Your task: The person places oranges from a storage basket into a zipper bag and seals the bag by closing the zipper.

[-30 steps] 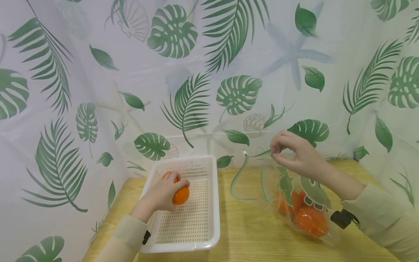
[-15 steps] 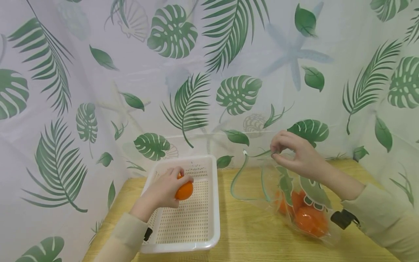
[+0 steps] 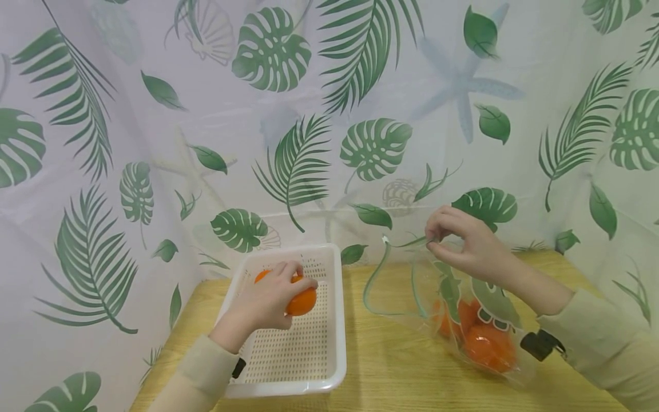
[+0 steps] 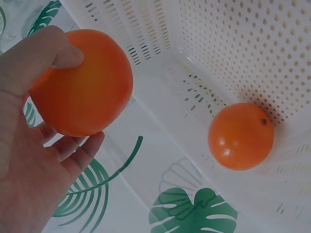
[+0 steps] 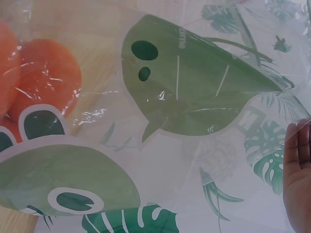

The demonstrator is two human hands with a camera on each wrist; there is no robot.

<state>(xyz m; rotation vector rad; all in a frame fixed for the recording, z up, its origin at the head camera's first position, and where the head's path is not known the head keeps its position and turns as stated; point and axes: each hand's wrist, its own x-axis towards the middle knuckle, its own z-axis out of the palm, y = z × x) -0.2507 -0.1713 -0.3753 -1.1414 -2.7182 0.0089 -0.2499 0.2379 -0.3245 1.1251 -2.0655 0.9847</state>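
Note:
My left hand (image 3: 265, 294) grips an orange (image 3: 302, 302) over the white basket (image 3: 337, 343). In the left wrist view the thumb lies on top of this orange, with fingers curled beneath it. A second orange (image 4: 241, 136) rests inside the basket, half hidden behind my left hand in the head view. On the right, my right hand (image 3: 471, 246) pinches the upper edge of a clear plastic bag (image 3: 450, 292) with green cartoon prints. The bag's green-trimmed mouth gapes toward the basket. Several oranges (image 3: 489, 346) lie in its bottom, partly covered by the prints.
Basket and bag stand on a wooden table (image 3: 381, 355), with a strip of wood between them. A white curtain (image 3: 329, 171) with green leaf prints hangs close behind and along both sides. The basket's raised rim faces the bag.
My left hand has lifted an orange from beside the other one and carried it slightly right, toward the bag. The right hand and the bag have stayed in place.

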